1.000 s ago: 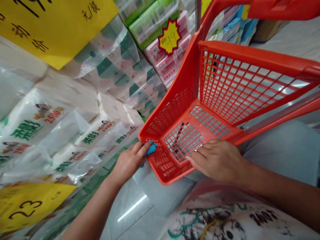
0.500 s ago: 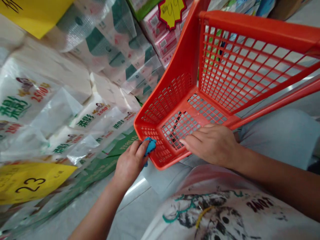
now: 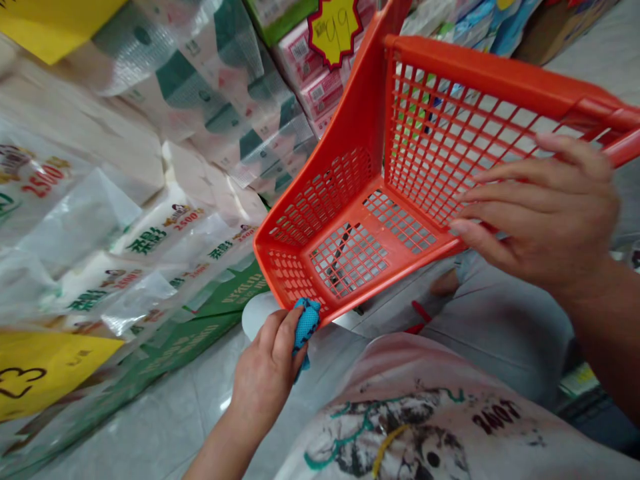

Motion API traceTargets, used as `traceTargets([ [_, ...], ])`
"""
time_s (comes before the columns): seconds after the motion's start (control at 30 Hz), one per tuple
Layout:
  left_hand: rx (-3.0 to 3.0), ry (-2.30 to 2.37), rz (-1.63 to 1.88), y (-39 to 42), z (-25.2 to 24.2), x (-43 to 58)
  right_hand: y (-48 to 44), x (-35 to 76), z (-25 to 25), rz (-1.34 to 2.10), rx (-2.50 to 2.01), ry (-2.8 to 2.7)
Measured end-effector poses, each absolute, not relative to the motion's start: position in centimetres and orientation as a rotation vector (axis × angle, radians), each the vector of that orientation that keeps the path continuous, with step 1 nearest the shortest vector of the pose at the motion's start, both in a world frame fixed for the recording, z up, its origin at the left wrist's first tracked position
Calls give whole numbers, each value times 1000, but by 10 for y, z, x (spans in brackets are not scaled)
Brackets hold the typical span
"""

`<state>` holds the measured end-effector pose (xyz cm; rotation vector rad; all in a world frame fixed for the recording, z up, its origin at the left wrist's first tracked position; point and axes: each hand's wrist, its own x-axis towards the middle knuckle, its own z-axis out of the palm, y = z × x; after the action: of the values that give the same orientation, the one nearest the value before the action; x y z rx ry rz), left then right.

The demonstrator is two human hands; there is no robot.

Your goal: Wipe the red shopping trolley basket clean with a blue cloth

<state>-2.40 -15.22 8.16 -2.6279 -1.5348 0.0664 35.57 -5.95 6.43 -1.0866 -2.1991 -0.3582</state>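
A red plastic shopping basket [image 3: 345,193] with grid walls lies tilted in front of me, its inside facing up and a dark strip seen through its floor. My left hand [image 3: 273,360] is closed around a blue cloth [image 3: 306,325], pressing it on the basket's near left rim. To the right, my right hand [image 3: 550,207] hovers over the basket's right grid wall with fingers stretched and apart. It holds nothing, and whether the fingertips touch the basket I cannot tell.
Plastic-wrapped tissue packs [image 3: 150,227] are stacked along the left, with a yellow price sign [image 3: 55,370] in front. Pink packs [image 3: 320,93] bear a star-shaped price tag [image 3: 334,30] behind the basket. A cardboard box [image 3: 547,40] sits at the upper right.
My right hand has left the basket's near rim and moved right and up, its fingers now spread. The left hand still holds the cloth at the rim, slightly lower.
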Motion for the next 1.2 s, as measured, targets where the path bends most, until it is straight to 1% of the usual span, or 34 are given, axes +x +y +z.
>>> traceTargets([
  [0.1, -2674, -1402, -8, -148, 77, -8, -52, 382, 53, -635, -1128, -2081],
  [0.2, -2690, -1307, -61, -133, 75, 27, -46, 382, 43, -712, -1178, -1974],
  [0.37, -2667, -1133, -182, -107, 77, 78, -44, 378, 46, -549, -1446, -2032],
  [0.5, -2800, -999, -227, -107, 81, 58, -48, 379, 47, -490, -1342, -2001],
  [0.6, -2852, -932, -265, -104, 83, 48, -51, 373, 44, -405, -1366, -1932],
  [0.7, -2833, -809, -274, -86, 84, 82, -51, 365, 43, -430, -1405, -1874],
  [0.8, -2792, -811, -350, -68, 84, 134, -50, 360, 46, -465, -1420, -1873],
  [0.87, -2785, -822, -389, -63, 85, 148, -51, 361, 48, -480, -1414, -1894],
  [0.97, -2853, -787, -397, -67, 86, 123, -53, 365, 50, -518, -1402, -1913],
  [1.07, -2994, -803, -294, -81, 88, 75, -55, 365, 54, -510, -1432, -1899],
  [1.2, -3082, -1027, -255, -89, 93, 62, -60, 348, 64, -411, -1567, -1912],
])
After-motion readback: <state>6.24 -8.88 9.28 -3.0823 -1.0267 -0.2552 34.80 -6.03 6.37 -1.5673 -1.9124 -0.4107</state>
